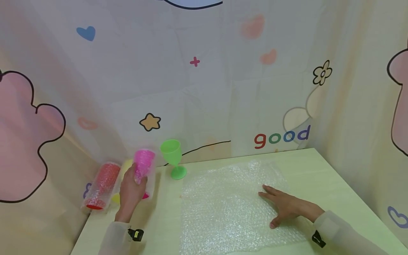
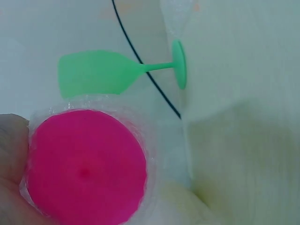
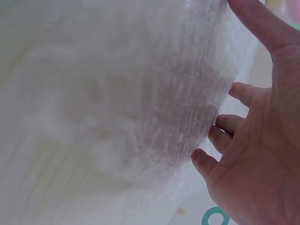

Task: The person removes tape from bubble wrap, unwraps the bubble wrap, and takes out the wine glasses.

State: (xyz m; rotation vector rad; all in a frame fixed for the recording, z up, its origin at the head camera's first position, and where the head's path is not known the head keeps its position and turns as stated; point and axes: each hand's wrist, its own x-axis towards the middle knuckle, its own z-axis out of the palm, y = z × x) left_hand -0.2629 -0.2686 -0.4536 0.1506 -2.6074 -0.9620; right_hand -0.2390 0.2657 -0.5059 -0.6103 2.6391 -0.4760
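Note:
At the left of the table, my left hand [image 1: 131, 189] grips a pink goblet [image 1: 145, 159] rolled in bubble wrap. Its round pink base [image 2: 86, 168] faces the camera in the left wrist view. Just right of it a bare green goblet [image 1: 171, 150] stands upright on its foot near the back edge. A flat sheet of bubble wrap [image 1: 223, 209] covers the middle of the table. Over the sheet's right side my right hand [image 1: 285, 203] is spread, fingers extended; in the right wrist view the fingertips are right at the wrap [image 3: 164, 98].
A red goblet [image 1: 106, 179] in bubble wrap lies at the table's left edge. Beside it a yellow goblet [image 1: 126, 165] is partly hidden by my left hand. A printed curtain [image 1: 207, 106] hangs behind the pale table [image 1: 331, 198].

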